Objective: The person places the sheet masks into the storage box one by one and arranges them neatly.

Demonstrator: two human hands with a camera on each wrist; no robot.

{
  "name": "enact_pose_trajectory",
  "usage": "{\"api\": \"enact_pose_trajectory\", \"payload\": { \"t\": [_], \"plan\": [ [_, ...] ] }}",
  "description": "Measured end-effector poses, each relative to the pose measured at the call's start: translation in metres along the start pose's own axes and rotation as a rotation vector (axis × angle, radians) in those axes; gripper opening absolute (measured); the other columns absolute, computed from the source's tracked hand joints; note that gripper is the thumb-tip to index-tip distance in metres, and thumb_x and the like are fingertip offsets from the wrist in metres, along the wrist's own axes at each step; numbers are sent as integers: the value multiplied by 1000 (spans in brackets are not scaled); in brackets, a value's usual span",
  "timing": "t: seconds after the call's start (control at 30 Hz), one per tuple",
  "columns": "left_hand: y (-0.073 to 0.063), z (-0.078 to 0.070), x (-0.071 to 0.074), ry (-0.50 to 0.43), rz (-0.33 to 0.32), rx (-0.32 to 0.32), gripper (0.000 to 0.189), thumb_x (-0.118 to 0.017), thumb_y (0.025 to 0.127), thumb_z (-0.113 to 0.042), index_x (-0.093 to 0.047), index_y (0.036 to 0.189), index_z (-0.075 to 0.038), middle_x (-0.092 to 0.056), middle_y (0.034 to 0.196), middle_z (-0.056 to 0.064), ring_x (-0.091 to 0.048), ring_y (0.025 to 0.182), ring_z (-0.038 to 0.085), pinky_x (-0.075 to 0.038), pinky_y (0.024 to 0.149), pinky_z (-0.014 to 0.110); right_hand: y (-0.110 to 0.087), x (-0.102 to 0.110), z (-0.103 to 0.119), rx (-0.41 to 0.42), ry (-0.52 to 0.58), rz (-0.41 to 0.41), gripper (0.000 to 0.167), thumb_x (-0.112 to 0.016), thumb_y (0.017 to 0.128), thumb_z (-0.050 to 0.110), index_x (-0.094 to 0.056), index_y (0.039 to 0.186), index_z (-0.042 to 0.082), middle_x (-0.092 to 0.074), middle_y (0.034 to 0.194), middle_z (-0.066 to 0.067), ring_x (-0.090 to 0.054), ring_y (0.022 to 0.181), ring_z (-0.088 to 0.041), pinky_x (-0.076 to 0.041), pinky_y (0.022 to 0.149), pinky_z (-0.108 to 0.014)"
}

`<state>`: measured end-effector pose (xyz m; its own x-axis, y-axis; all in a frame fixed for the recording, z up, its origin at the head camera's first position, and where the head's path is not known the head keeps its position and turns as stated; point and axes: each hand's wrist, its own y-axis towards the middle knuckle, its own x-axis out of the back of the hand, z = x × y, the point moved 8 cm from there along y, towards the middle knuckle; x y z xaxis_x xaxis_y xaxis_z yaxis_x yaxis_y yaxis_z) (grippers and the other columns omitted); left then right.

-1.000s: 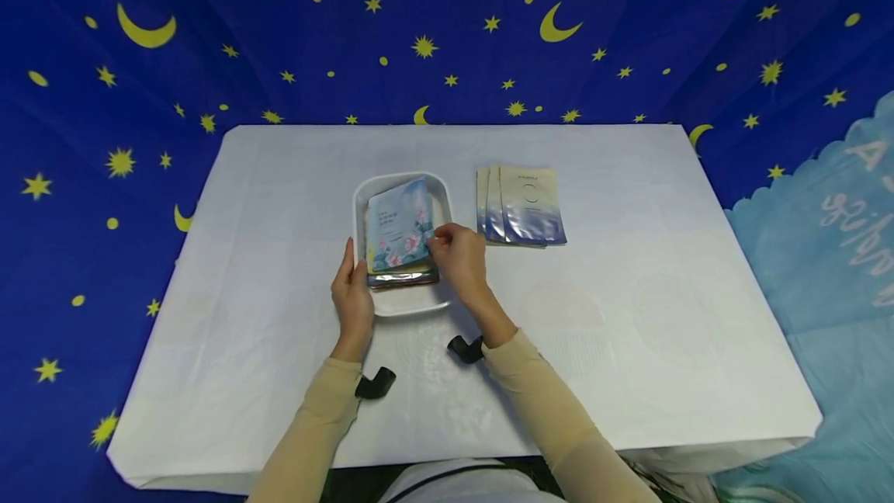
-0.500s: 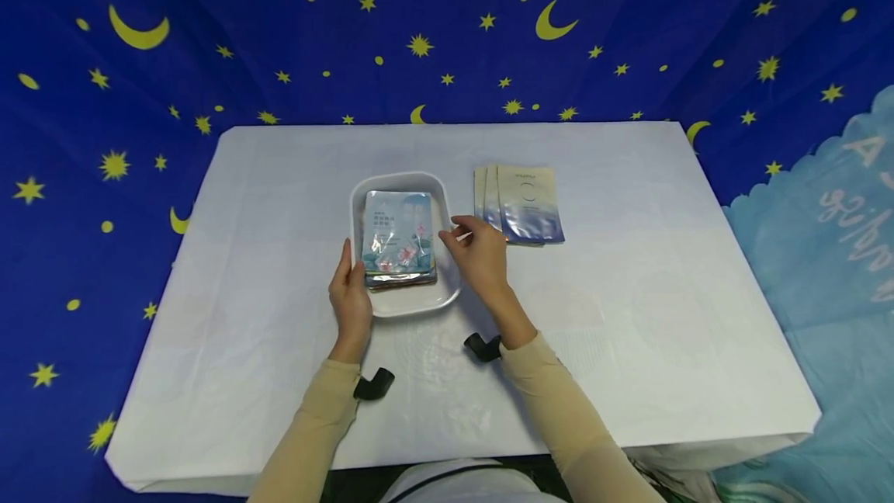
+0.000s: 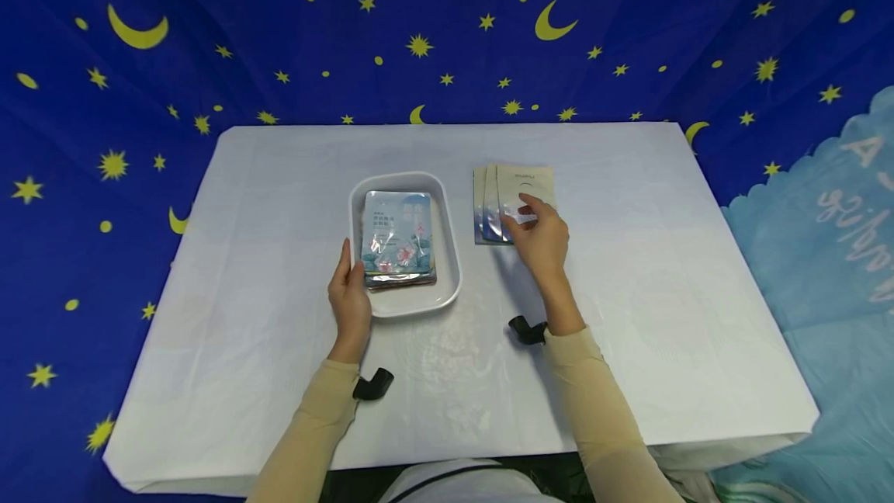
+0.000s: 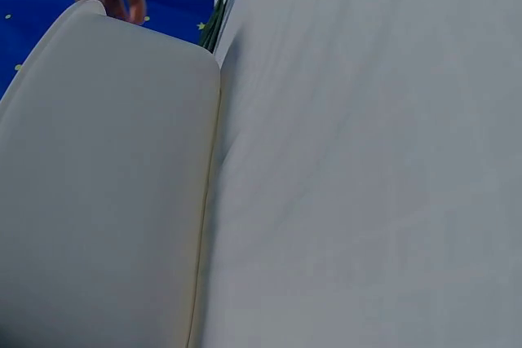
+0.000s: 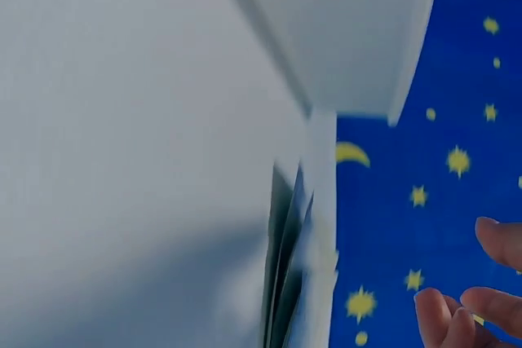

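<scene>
My left hand [image 3: 351,297] holds the near left side of a white tray [image 3: 412,305], thumb at the rim and fingers along the outer wall. Inside the tray lies a stack of sheet-mask sachets, topped by a light blue one [image 3: 398,231] with pink flowers. To the right, my right hand [image 3: 541,243] hovers over several cream-and-blue sachets [image 3: 506,181] fanned on the table. Its fingers [image 5: 493,303] are loosely bent with nothing between them, apart from the sachet edges [image 5: 285,266] in the right wrist view. The left wrist view shows the tray's outer wall [image 4: 114,160].
Both stand on a table with a white cloth [image 3: 663,254]. Behind it hangs a blue curtain [image 3: 475,53] with yellow stars and moons. A light blue printed cloth [image 3: 831,254] hangs at the right. A black wrist mount [image 3: 373,384] sits on the left sleeve.
The flowered blue sachet, earlier tilted in my right hand, now lies flat on the stack in the tray. My right hand has let go and moved right over the cream-and-blue sachets.
</scene>
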<state>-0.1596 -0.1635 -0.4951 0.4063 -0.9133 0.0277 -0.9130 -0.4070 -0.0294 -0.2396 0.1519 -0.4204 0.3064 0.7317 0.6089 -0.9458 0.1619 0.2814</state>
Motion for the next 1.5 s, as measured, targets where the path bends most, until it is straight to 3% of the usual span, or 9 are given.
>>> {"api": "enact_pose_trajectory", "payload": {
  "t": [0.4,0.63,0.8,1.03,1.23,1.33,1.5],
  "plan": [
    [-2,-4,0,0,15,8,49,-39,104,-8,-31,152,-3,-26,160,14,-22,149,28,-20,124,38,11,28,-57,-169,-167,34,59,-77,85,28,-58,135,5,-68,117,-22,-71,88,-37,-56,76,-53],
    [0,4,0,11,13,28,49,-39,104,-11,-31,152,-7,-26,161,11,-22,149,25,-19,124,37,10,28,-89,-311,-300,186,67,-71,88,35,-47,144,6,-60,124,-26,-60,104,-45,-53,82,-58],
    [0,4,0,7,13,34,49,-39,105,-11,-31,153,-8,-27,161,10,-22,149,24,-21,124,36,10,25,-102,-356,-325,254,70,-69,89,38,-45,145,4,-58,125,-28,-58,109,-46,-51,87,-58],
    [-1,2,0,8,16,38,49,-39,104,-12,-31,153,-9,-27,161,8,-23,149,23,-21,123,36,14,24,-110,-356,-295,212,67,-72,86,36,-52,138,-1,-66,119,-27,-59,113,-45,-46,97,-58],
    [0,3,1,-1,9,40,49,-40,104,-11,-31,153,-7,-27,161,9,-23,149,23,-21,124,35,16,22,-116,-411,-252,200,59,-76,82,29,-60,127,-5,-69,110,-24,-61,106,-43,-49,94,-53],
    [0,4,1,-2,5,43,49,-40,104,-11,-31,152,-7,-27,160,10,-23,149,25,-21,124,36,14,21,-120,-479,-189,195,51,-78,79,22,-65,121,-5,-73,100,-21,-67,96,-37,-54,84,-42],
    [0,4,0,0,2,43,48,-40,105,-11,-32,152,-9,-28,160,7,-24,149,23,-22,123,34,11,18,-128,-589,36,183,35,-72,82,7,-66,113,-8,-72,69,-11,-70,57,-13,-58,58,-21]
  ]
}}
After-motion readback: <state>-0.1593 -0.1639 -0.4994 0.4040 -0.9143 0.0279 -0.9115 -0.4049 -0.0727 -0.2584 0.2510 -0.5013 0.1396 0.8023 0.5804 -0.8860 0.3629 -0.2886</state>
